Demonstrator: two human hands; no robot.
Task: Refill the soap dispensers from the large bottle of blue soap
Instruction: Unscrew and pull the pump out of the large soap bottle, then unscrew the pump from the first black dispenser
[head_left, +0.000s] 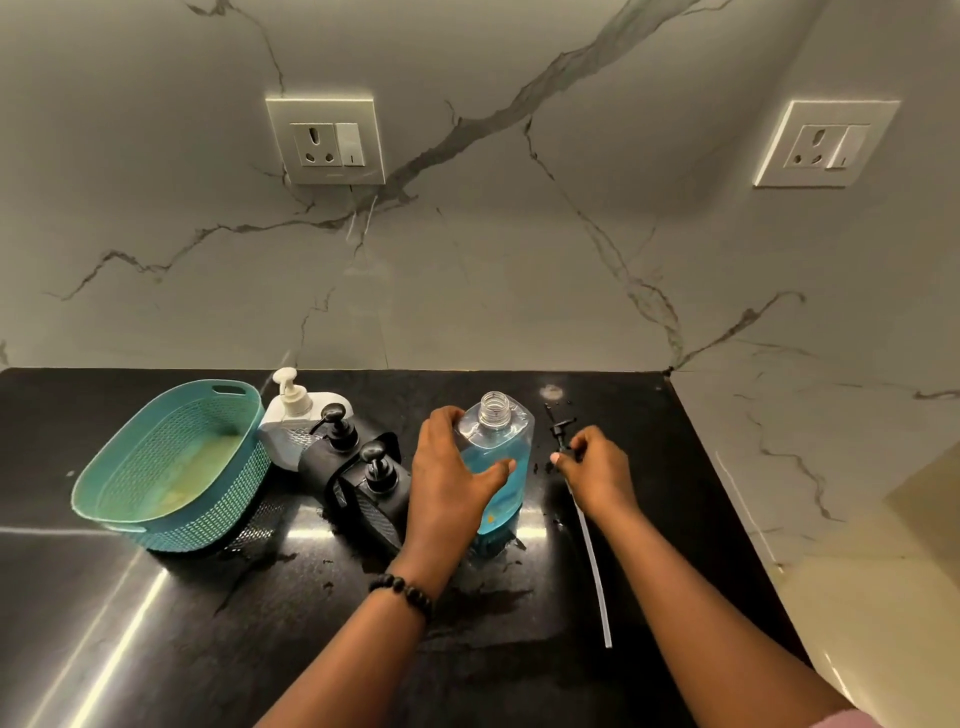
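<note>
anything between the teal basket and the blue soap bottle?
Yes. In the head view, a white pump dispenser and two black pump dispensers stand between the teal basket and the blue soap bottle, which the left hand grips.

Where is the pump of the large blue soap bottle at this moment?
In the head view, the pump lies on the black counter, right of the open blue soap bottle, pinched by the right hand.

bare forearms, a black beaded bracelet (401, 596) on the left wrist.
</note>
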